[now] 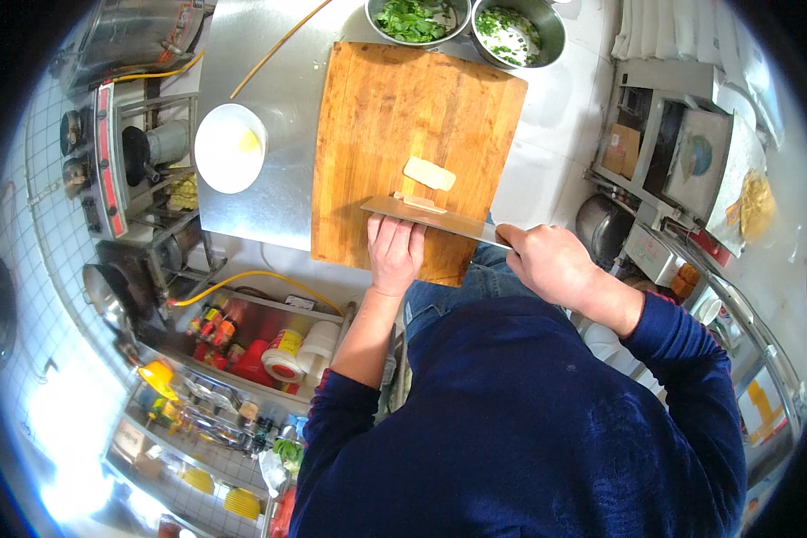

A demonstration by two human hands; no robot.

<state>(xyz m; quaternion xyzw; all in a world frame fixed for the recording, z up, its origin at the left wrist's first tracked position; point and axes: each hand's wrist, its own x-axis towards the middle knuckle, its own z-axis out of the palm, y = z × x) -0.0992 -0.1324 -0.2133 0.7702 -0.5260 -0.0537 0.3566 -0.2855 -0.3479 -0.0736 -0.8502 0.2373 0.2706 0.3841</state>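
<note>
My right hand (554, 262) is closed around the handle of a kitchen cleaver (435, 219). Its wide blade crosses the lower part of a wooden cutting board (377, 117). On the near side of the blade, my left hand (394, 253) has its fingers bent and close together, their tips at the metal. Whatever lies under those fingertips is hidden. Against the blade's far side lies a thin pinkish-beige piece of food (420, 203). A little beyond it, apart from the blade, rests a pale yellow block of food (429, 174).
Left of the board, a white bowl (229, 149) with something yellow inside stands on a steel table (273, 193). A thin stick (281, 48) lies farther back. Behind the board are two metal bowls, one with green leaves (412, 20), one with chopped greens (508, 36).
</note>
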